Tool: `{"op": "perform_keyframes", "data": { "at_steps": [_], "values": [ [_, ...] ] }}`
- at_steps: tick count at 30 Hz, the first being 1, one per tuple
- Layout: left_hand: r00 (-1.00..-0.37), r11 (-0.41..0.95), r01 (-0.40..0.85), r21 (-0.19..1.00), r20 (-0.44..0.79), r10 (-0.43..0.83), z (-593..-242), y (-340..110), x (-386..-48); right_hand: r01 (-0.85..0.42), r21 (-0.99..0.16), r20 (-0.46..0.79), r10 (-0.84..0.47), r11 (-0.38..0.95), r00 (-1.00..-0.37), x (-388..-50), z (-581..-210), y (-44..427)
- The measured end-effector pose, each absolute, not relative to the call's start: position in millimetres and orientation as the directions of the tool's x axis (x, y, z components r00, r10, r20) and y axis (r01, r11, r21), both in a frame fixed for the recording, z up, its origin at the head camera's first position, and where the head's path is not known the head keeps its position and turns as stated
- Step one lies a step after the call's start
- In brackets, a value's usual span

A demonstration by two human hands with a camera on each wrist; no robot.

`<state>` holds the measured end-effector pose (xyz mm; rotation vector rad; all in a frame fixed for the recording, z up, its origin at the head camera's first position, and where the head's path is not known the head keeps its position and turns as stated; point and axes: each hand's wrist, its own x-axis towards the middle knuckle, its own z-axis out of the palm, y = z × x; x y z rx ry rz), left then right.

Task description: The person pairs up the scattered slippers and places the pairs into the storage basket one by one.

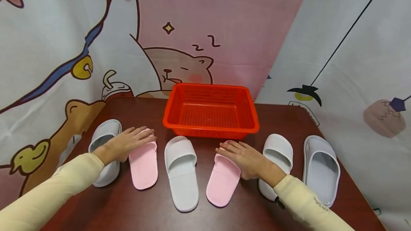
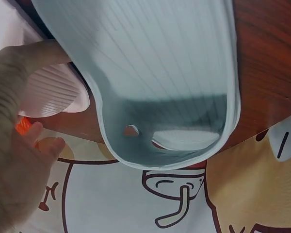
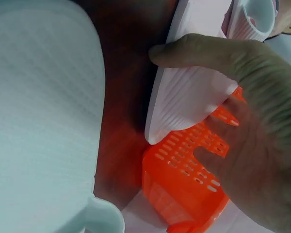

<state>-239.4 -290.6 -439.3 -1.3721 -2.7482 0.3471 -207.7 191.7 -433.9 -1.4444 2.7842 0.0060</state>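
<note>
My left hand (image 1: 128,142) lies over the toe end of a pink slipper (image 1: 143,168), fingers extended and pointing right in the head view. Its wrist crosses above a grey slipper (image 1: 110,174), which fills much of the left wrist view. My right hand (image 1: 246,158) reaches over the strap of a second pink slipper (image 1: 223,184), fingers stretched out toward the upper left. In the right wrist view the thumb (image 3: 194,51) lies across this slipper. Both pink slippers rest on the table; whether either hand presses on them I cannot tell.
An orange-red plastic basket (image 1: 212,131) stands at the back of the brown table (image 1: 151,209). Between the pink slippers lies a white slipper (image 1: 184,191). Another white slipper (image 1: 278,146), partly behind my right forearm, and a grey slipper (image 1: 323,174) lie at the right.
</note>
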Motion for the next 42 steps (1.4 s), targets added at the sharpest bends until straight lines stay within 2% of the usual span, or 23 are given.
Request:
{"op": "perform_keyframes", "data": {
  "at_steps": [4, 9, 15, 23, 30, 35, 42],
  "values": [
    [-0.556, 0.532, 0.803, -0.268, -0.017, 0.831, -438.6, -288.7, -242.5, -0.849, 0.037, 0.047, -0.849, 0.528, -0.526, -209.7, -437.2, 193.6],
    [-0.532, 0.516, 0.813, -0.269, 0.015, 0.847, -440.3, -292.4, -243.5, -0.851, 0.039, 0.073, -0.851, 0.523, -0.52, -211.7, -441.8, 197.3],
    [-0.58, 0.575, 0.795, -0.194, 0.035, 0.814, -437.0, -297.7, -238.5, -0.847, -0.003, 0.133, -0.839, 0.532, -0.527, -208.0, -441.3, 205.8],
    [-0.627, 0.628, 0.762, -0.16, 0.059, 0.776, -429.9, -295.2, -228.5, -0.822, -0.069, 0.207, -0.798, 0.565, -0.566, -200.9, -435.6, 213.3],
    [-0.669, 0.671, 0.733, -0.113, 0.062, 0.741, -424.6, -289.5, -216.6, -0.805, -0.081, 0.226, -0.776, 0.588, -0.59, -193.1, -433.4, 215.1],
    [-0.651, 0.661, 0.744, -0.101, 0.116, 0.75, -422.6, -283.5, -210.8, -0.799, -0.09, 0.23, -0.768, 0.595, -0.598, -190.4, -431.2, 218.3],
    [-0.581, 0.613, 0.782, -0.115, 0.222, 0.783, -425.6, -268.1, -203.5, -0.803, -0.067, 0.24, -0.772, 0.592, -0.589, -186.8, -428.1, 219.5]
  ]
}}
